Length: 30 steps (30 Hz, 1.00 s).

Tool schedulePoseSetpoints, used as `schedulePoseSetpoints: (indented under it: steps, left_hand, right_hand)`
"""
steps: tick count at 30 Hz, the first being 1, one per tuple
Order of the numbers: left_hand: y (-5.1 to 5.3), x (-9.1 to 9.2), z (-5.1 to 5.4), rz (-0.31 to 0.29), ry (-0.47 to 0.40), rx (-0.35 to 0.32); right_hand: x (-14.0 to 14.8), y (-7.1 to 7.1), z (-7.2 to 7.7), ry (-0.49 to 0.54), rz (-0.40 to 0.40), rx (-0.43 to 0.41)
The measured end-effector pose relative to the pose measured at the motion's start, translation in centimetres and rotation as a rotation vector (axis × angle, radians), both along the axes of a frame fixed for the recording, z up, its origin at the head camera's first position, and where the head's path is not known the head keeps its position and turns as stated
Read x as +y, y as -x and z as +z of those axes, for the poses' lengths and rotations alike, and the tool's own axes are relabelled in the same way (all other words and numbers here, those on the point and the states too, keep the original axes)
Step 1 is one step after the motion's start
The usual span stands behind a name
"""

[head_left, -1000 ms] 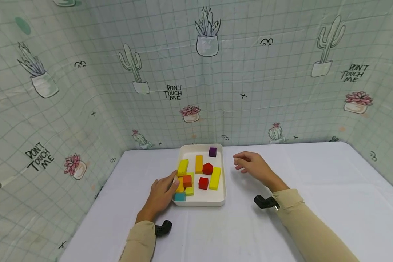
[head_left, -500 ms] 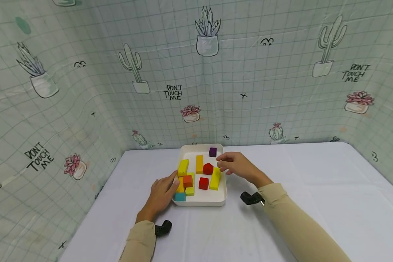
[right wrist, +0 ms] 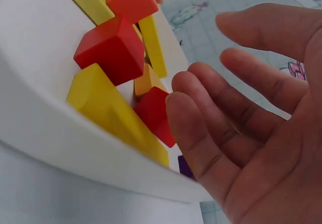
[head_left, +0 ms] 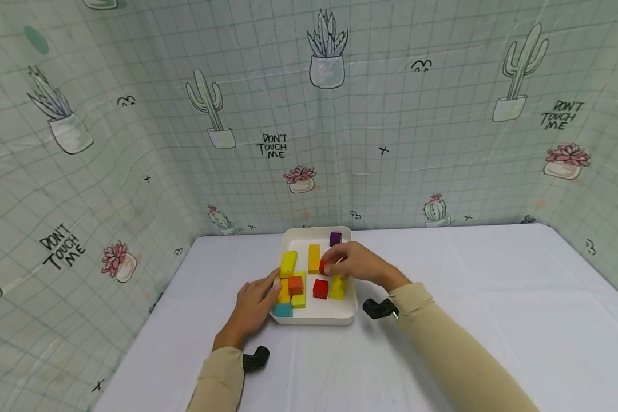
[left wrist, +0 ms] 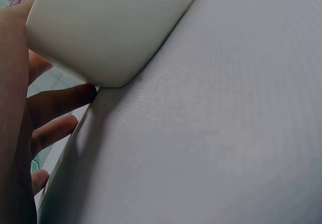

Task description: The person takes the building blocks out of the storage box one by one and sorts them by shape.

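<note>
My left hand [head_left: 252, 306] rests at the left side of the white tray [head_left: 335, 313], its thumb and forefinger at the rim. In the left wrist view, the other fingers [left wrist: 60, 103] lie beside the tray's outer wall [left wrist: 110, 32], a fingertip near its lower corner. Over the tray's right side, my right hand [head_left: 360, 261] reaches in, partly covering a red many-sided block [head_left: 323, 266]. The right wrist view shows this hand [right wrist: 261, 123] with relaxed fingers and nothing between them, one fingertip overlapping that red block [right wrist: 156, 116]; contact is unclear.
Around the red block lie a red cube [head_left: 320, 289], a yellow bar [head_left: 336, 288], an orange-yellow bar [head_left: 314, 259] and a purple cube [head_left: 335, 238]. An orange cube [head_left: 295, 285], a blue block [head_left: 283, 309] and several yellow pieces crowd the tray's left side.
My right hand has moved left from beside the tray, across its right rim, to over the red many-sided block. My left hand has stayed in place.
</note>
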<state>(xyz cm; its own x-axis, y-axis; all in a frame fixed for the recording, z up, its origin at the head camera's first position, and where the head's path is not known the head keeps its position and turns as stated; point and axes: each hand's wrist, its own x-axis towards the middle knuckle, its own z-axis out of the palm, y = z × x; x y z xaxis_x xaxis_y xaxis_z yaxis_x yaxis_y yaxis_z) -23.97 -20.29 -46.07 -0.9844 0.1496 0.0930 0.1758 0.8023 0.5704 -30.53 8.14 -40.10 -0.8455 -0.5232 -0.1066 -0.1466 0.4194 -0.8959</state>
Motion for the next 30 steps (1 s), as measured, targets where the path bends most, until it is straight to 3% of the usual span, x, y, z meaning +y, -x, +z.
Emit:
schedulePoseSetpoints:
  steps: [11, 19, 30]
  left_hand:
    - [0.3, 0.5, 0.1, -0.022, -0.002, 0.012]
    - [-0.2, -0.4, -0.2, 0.012, 0.008, 0.006]
    - [-0.1, 0.0, -0.1, -0.008, -0.029, -0.001]
  right_hand:
    - [-1.0, -0.1, -0.1, -0.123, 0.068, 0.044]
    - [-2.3, -0.3, -0.7, -0.188, 0.092, 0.084]
    - [-2.4, -0.5, -0.2, -0.278, 0.137, 0.069]
